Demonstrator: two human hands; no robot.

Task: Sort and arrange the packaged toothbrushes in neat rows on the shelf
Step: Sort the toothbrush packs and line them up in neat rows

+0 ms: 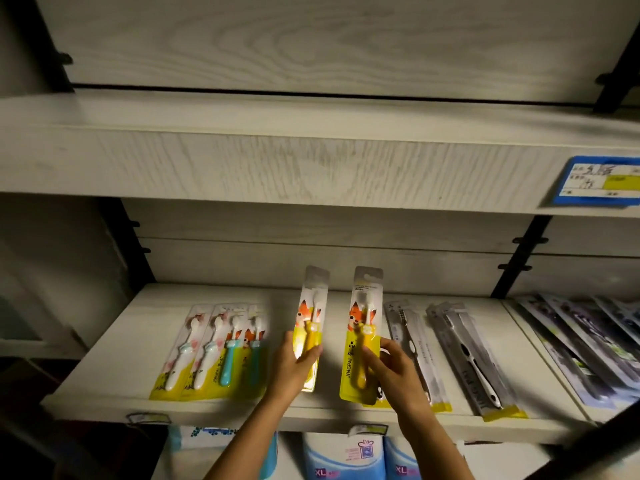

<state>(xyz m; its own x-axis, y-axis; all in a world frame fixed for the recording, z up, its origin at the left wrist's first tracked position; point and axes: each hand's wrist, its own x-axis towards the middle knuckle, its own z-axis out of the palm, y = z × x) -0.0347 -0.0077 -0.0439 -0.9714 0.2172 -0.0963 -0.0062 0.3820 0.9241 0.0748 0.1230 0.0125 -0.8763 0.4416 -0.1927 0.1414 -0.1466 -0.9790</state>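
My left hand [294, 367] grips a yellow fox-print toothbrush pack [311, 317] by its lower part, lifted upright over the shelf [114, 358]. My right hand [391, 368] holds a second yellow fox pack [363, 320] the same way, just to the right. On the shelf's left lie two white-brush packs [187, 355] and two teal-brush packs [239, 351] side by side. To the right lie grey packs [415, 348] with dark and white brushes [474, 362].
An upper shelf board [277, 161] overhangs, carrying a blue price tag [599, 181]. Dark packs [581, 344] lie fanned on the neighbouring shelf at far right. Blue and white XL packets [346, 459] hang below. Black metal uprights [519, 258] flank the bay.
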